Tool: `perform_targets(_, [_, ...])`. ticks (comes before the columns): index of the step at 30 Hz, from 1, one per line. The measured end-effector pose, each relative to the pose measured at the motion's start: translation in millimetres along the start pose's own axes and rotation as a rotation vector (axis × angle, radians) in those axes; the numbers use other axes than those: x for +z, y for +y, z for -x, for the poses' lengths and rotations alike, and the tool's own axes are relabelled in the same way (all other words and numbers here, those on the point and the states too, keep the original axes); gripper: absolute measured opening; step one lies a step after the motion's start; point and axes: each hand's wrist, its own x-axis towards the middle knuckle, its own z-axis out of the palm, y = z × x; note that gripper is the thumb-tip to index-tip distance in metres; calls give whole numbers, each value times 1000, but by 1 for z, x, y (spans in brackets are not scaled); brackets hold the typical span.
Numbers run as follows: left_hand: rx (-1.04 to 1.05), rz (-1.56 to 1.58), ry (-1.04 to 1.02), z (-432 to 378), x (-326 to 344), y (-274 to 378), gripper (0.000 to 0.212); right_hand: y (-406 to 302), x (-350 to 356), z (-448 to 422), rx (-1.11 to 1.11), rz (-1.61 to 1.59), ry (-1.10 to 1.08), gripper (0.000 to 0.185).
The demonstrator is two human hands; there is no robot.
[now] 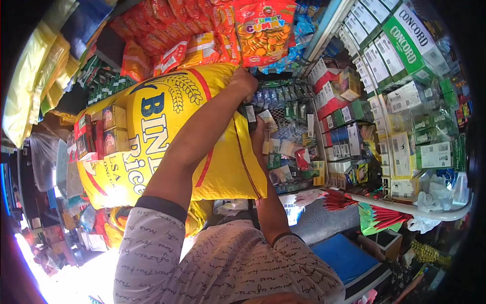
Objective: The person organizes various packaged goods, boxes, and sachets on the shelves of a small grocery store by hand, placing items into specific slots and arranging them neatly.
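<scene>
A large yellow rice sack (pixel 228 163) lies before me, with dark blue lettering and a stitched right end. My left forearm crosses over it. My left hand (pixel 245 83) is at its far right corner, fingers curled down; what they touch is hidden. Beyond the stitched end, my right hand (pixel 259 131) has its fingers against a small dark pack (pixel 250 113) with a white label and seems to hold it. Loose cigarette packs (pixel 281 146) lie in a heap just right of that hand. Small yellow-and-red boxes (pixel 114 129) rest on the sack's left part.
Red snack packets (pixel 167 22) and a gummy candy bag (pixel 265 34) hang at the far side. Cigarette cartons (pixel 402 45) fill a wire rack on the right. A white rail (pixel 402 212) curves below it. Plastic bags (pixel 34 87) hang at left; a blue-topped box (pixel 345 258) stands lower right.
</scene>
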Motion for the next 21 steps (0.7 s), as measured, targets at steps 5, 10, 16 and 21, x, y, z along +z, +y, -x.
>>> perform_targets(5, [-29,52,-52,-10,5,-6,36,-23,11,-1,235,-318,-108,35])
perform_targets(10, [-38,112,-2,-20,-9,7,35,23,1,-24,312,-507,-94,41])
perform_targets(16, [-94,211,-80,-22,14,-12,35,-55,9,-8,131,-111,-249,86])
perform_targets(21, [-47,223,-30,-35,6,0,39,-32,-10,-35,353,206,-214,108])
